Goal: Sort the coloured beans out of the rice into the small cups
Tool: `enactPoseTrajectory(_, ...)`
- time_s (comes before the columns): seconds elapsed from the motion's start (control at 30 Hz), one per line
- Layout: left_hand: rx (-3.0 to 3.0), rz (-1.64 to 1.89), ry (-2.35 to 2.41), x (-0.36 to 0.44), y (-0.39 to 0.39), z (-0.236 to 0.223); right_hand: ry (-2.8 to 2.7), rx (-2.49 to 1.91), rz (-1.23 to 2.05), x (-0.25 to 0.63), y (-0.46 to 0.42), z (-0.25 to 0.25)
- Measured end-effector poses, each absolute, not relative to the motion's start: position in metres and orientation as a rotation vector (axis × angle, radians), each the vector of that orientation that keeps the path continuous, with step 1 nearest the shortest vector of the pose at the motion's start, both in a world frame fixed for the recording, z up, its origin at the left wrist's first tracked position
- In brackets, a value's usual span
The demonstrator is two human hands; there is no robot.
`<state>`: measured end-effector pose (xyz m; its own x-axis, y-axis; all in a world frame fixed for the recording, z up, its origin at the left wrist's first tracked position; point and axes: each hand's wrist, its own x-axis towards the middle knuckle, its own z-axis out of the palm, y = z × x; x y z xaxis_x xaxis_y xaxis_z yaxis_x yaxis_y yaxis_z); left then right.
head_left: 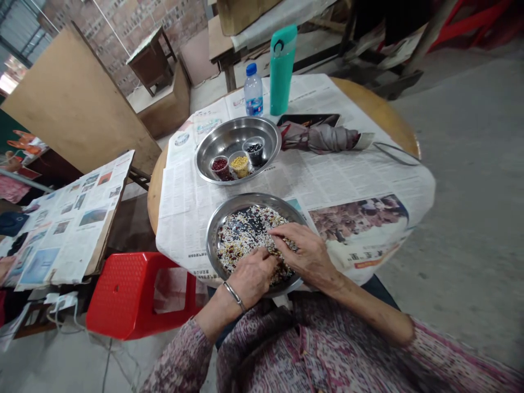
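A steel bowl [212,232] at the near edge of the table holds a mix of white grains and red, yellow and black beans [235,246]. My left hand [254,271], with a silver bangle at its wrist, is low over the near part of the mix. Its fingers are curled and the fingertips are hidden. Over the right side of the bowl is my right hand [305,255], thumb and forefinger drawn together in a pinch. Whatever lies between them is too small to make out.
Behind stands a steel basin [216,139] with cups of red beans [221,168], yellow beans [239,165] and black beans [254,151]. Beyond are a water bottle [254,93], a teal flask [282,71] and a folded umbrella [323,137]. A red stool [118,295] sits left.
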<state>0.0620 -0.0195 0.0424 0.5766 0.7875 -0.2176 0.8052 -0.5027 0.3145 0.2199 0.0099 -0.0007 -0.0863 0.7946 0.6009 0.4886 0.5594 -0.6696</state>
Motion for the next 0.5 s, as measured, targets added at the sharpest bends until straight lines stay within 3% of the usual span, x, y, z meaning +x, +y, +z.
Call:
enactPoseTrajectory(0.23,2.391,-0.051,1.516,0.05,-0.002,0.047,-1.725,-1.048,0.35,0.22,0.009,-0.004)
enactPoseTrajectory(0.5,2.443,0.277,1.715,0.039,0.025,0.057,-1.714,-1.07,0.398,0.219,0.01,-0.002)
